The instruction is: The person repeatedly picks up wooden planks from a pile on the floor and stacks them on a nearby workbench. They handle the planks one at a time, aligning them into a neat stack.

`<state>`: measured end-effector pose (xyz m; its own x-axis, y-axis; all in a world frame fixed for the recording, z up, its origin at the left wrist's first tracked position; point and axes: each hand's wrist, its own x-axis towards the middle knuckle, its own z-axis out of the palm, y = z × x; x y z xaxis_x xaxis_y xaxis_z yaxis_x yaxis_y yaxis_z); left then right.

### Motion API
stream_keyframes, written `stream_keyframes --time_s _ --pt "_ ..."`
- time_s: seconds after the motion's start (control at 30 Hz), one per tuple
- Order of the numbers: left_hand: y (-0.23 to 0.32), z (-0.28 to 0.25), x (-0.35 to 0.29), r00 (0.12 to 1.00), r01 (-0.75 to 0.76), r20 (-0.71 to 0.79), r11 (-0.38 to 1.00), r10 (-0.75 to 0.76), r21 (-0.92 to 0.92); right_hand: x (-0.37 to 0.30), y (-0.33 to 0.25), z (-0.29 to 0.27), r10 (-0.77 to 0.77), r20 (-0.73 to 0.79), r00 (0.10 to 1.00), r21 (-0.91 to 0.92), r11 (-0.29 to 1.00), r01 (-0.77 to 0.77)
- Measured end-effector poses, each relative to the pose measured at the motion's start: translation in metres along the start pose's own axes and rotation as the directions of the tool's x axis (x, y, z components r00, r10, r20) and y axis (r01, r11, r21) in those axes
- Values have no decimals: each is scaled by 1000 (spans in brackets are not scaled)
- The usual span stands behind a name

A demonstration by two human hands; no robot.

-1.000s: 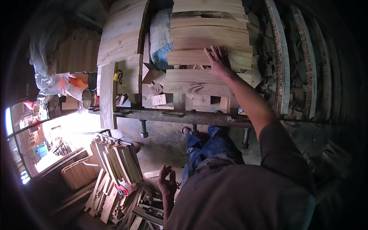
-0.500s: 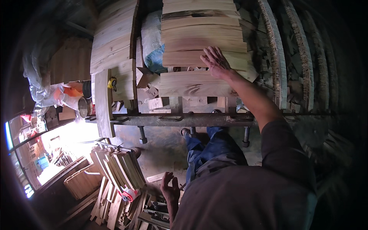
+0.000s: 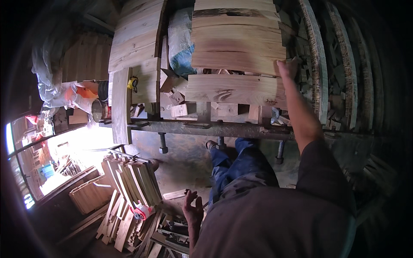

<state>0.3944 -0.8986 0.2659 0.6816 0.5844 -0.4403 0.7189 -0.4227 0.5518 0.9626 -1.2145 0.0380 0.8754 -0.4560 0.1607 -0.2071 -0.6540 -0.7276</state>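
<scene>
My right hand [image 3: 288,68] is at the right end of a row of pale wooden boards [image 3: 238,51]. Its thumb rests by a board's end, and the other fingers stretch past the edge. Nearest to me in that row lies a wide board [image 3: 232,89] with dark grain marks. A narrow gap, widest at the left, parts it from the board behind. Low beside my body, my left hand [image 3: 193,208] hangs with its fingers loosely curled and apart. I see nothing clearly held in it.
A metal beam [image 3: 241,129] with large bolts [image 3: 162,143] crosses before my legs. At left, a yellow tape measure [image 3: 133,84] sits by a lengthwise plank [image 3: 121,105] on another board row. Stacked wood strips [image 3: 131,180] carry a red-and-white tape dispenser [image 3: 141,211]. Ridged rails [image 3: 316,60] stand at right.
My right hand has moved right, from the top of the boards to their right end. The gap behind the nearest board has narrowed toward the right. My left hand stays low.
</scene>
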Motion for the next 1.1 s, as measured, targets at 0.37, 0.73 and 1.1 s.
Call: stream_keyframes --time_s 0.37,0.73,1.1 --pt "18 16 8 995 68 67 998 -68 7 3 32 23 155 327 932 169 961 -219" --pt "32 29 27 991 -10 134 1000 11 -1 -3 32 3 -166 390 906 64 986 153" --pt "42 23 25 997 -12 77 1000 11 14 -151 -70 -14 -628 721 294 219 608 763"
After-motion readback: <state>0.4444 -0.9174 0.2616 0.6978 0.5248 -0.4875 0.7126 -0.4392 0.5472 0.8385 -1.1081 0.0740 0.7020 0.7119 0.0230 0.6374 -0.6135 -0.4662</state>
